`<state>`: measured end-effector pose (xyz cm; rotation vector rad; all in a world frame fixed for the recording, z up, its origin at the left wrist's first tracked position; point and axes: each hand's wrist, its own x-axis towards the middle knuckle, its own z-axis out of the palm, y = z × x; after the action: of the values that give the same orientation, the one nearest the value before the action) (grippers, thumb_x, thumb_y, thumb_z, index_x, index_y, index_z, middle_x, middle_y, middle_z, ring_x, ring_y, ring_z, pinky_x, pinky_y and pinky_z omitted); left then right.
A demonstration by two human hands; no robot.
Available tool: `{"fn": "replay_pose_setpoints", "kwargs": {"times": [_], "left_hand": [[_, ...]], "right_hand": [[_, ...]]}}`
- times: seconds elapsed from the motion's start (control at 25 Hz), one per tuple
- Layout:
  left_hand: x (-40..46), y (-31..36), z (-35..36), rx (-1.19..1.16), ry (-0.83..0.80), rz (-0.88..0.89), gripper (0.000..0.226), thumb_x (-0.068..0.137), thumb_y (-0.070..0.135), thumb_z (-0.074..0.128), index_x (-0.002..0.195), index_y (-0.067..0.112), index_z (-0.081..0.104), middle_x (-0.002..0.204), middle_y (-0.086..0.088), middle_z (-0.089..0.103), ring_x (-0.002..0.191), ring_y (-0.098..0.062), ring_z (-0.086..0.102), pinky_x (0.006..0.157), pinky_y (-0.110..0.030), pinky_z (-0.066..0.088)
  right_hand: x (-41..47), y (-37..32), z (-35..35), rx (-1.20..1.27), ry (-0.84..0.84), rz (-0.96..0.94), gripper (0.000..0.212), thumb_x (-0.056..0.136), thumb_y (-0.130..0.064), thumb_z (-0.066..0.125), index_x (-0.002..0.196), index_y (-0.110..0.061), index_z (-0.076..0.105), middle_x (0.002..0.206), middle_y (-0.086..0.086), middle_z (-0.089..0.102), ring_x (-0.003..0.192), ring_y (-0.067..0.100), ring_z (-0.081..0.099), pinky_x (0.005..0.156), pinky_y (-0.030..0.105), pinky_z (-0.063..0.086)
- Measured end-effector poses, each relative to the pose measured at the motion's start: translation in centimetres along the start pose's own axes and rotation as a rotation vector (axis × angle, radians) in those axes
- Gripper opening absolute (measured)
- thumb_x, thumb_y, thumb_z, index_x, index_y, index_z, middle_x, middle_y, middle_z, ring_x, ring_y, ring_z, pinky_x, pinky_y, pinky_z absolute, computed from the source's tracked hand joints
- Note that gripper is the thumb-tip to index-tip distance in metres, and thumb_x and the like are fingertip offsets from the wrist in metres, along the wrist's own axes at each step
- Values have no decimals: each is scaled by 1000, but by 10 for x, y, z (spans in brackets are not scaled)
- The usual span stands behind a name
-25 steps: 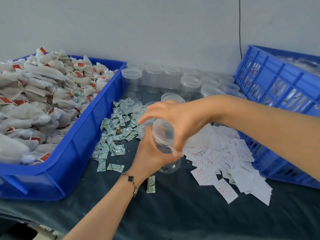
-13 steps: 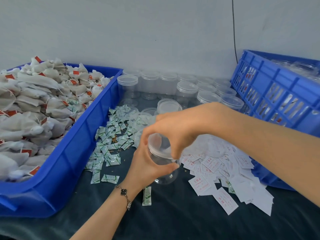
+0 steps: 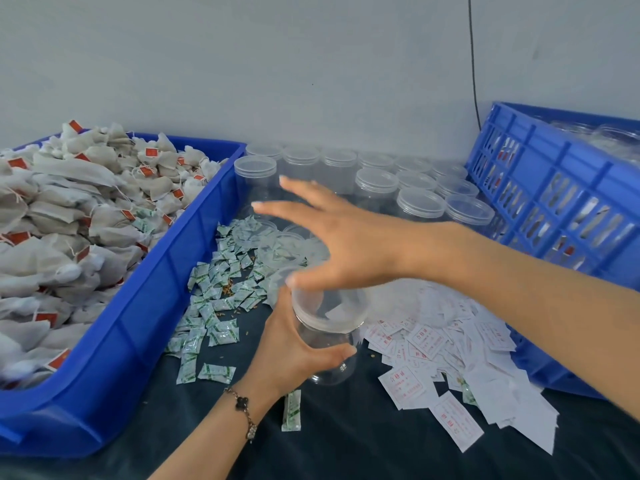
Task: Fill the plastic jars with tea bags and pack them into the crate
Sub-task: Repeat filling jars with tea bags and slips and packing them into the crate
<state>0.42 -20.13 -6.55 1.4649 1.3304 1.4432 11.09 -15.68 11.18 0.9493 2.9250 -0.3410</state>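
Left hand [image 3: 294,355] first, nearest us: our fingers and thumb are curled round the clear round plastic jar [image 3: 327,341], holding it upright just above the dark cloth-covered table [image 3: 346,445], probably to steady it for filling. Its translucent plastic lid [image 3: 329,308] appears to sit on the mouth, though we cannot tell whether it is screwed tight or merely resting there. The jar itself looks empty, its walls see-through, with only the scattered slips showing through them. On our wrist hangs a dark beaded bracelet [image 3: 242,408]. Directly above the jar hovers our right hand [image 3: 346,244], fingers spread and nearly straight, gripping nothing, and reaching toward the left. Beside the jar on the right lies a heap of white paper slips printed in red [image 3: 433,344]; to its left, a scatter of small green-and-white sachets [image 3: 214,306]. Both sit within easy reach, presumably to go in with the tea. Farther left stands the long blue plastic bin [image 3: 138,323], heaped with pale cloth tea bags with red tags [image 3: 69,220], the stock we judge we draw from. Behind the hands, rows of empty clear lidded jars [image 3: 377,185] wait against the grey wall. At the far right sits the blue slotted plastic crate [image 3: 554,202], with jars already visible inside it, so packing seems partly done.
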Motion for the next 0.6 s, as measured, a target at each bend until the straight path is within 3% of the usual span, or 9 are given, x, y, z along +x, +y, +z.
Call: {"fn": "replay_pose_setpoints", "kwargs": {"times": [0.08,0.16,0.2,0.28,0.4,0.44,0.52,0.6], "left_hand": [[1,0,0,9,-24,12,85,46,40,84,121,23,47,110,11,65,105,-4,61,83,-13,46],[1,0,-1,7,-40,9,84,46,40,85,119,18,50,109,3,65,104,-8,63,83,-16,48],[1,-1,-2,3,-38,7,84,45,39,85,118,19,50,109,3,65,102,-7,63,81,-15,48],[1,0,-2,23,-34,-5,82,43,41,85,115,28,47,109,9,63,100,-2,61,79,-13,47],[1,0,-3,42,-35,-6,81,43,43,84,113,36,43,111,20,61,104,2,58,83,-12,46],[1,-1,-3,41,-33,-8,82,43,45,84,114,36,43,113,16,61,108,2,57,86,-13,45],[1,-2,-4,49,-31,-4,84,43,48,84,115,35,43,119,11,57,112,4,54,90,-9,40],[0,-1,-4,56,-37,-4,84,43,49,83,115,35,43,121,12,54,113,8,51,89,-3,37]], "right_hand": [[3,-6,11,-202,4,172,79,78,-76,42,146,-42,19,157,5,12,141,33,19,105,53,33],[7,-16,26,-438,-141,358,81,78,-80,30,135,-24,45,126,13,51,105,33,53,76,36,47],[7,-21,27,-457,-179,387,75,81,-75,32,125,-18,53,103,8,58,82,25,55,59,28,41],[7,-22,20,-364,-217,345,59,81,-63,45,121,-20,51,76,-2,45,54,13,43,46,24,28],[0,-23,4,-244,-270,220,63,74,-37,69,129,-34,37,83,-5,34,63,10,39,49,25,29],[-1,-22,-2,-236,-191,164,64,72,-26,71,125,-36,38,89,-3,32,70,14,39,50,26,29],[1,-9,-25,-210,121,89,59,63,-17,69,108,-37,36,91,-3,29,76,18,41,51,26,30],[-3,15,-47,-95,315,223,66,52,-33,70,94,-37,20,87,-5,32,69,16,45,49,26,29]]}}
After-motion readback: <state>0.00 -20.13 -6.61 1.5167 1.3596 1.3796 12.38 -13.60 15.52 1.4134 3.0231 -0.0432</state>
